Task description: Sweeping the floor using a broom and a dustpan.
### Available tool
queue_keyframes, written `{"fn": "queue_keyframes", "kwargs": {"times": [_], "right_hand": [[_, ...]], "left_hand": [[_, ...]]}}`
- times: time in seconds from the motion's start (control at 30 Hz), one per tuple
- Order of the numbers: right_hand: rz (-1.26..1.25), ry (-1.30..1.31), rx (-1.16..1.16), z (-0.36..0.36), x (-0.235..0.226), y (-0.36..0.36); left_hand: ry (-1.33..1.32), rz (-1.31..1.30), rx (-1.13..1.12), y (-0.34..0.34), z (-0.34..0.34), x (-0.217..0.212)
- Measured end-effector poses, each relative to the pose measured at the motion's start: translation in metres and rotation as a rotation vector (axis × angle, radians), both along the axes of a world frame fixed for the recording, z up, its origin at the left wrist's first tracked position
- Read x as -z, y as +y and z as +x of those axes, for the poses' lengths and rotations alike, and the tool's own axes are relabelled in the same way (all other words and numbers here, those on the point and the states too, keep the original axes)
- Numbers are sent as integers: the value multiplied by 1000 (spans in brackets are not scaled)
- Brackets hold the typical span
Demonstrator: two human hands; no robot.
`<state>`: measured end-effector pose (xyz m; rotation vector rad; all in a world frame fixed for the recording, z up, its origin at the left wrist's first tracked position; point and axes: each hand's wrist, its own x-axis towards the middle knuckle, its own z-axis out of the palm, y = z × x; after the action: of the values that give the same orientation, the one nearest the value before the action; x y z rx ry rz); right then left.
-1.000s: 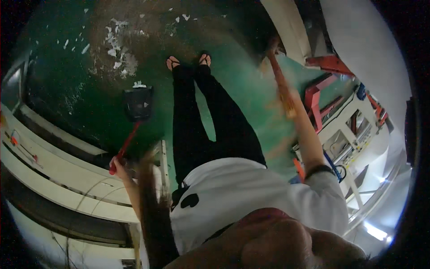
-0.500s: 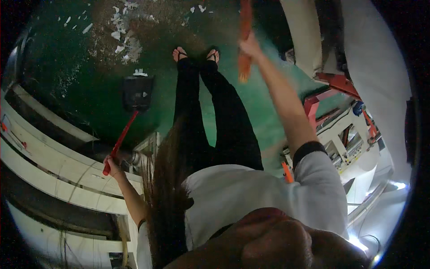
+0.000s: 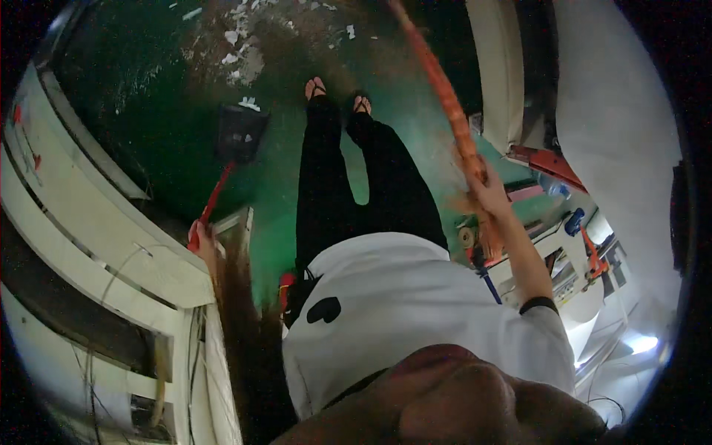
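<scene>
From my distant place, I see a black dustpan (image 3: 241, 132) low at the green floor (image 3: 423, 141), and I take it as landmark. On its near side, my left hand (image 3: 204, 239) is wrapped around the end of its red handle (image 3: 218, 189). To the right of the dustpan, and nearer to the body, my right hand (image 3: 489, 194) grips a long orange-red stick (image 3: 445, 93). White scraps (image 3: 232, 35) lie beyond the dustpan, and a few loose pieces (image 3: 249, 104) are at its front lip. The feet (image 3: 315, 87) stand to its right.

In my judgement, these few pieces could be lost if the left wrist twists, because a small turn at the handle's end becomes a larger tilt at the pan. The light is poor, so I cannot tell if the lip touches the floor; a gap there could let scraps pass underneath. The stick is long, so a careless low swing could strike the feet.

The dustpan's lip points away from the body, toward the scraps; its long axis runs forward and slightly right from the left hand. The stick's axis runs forward and leans left, and its far end leaves the view.
</scene>
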<state>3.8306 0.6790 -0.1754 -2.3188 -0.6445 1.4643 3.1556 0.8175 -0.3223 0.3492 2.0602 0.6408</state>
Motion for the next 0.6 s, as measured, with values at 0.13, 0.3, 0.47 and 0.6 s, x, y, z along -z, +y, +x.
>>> {"fn": "queue_keyframes", "kwargs": {"times": [0.13, 0.3, 0.47, 0.6], "right_hand": [[-315, -337, -342, 60, -17, -37], [-224, -199, -332, 121, 115, -52], [-306, 211, -49, 47, 157, 22], [-198, 344, -169, 4, 152, 74]], "left_hand": [[0, 213, -21, -37, 35, -30], [-1071, 685, -130, -104, -3, -21], [25, 227, -301, -127, 77, -66], [20, 302, -394, -147, 102, -77]]}}
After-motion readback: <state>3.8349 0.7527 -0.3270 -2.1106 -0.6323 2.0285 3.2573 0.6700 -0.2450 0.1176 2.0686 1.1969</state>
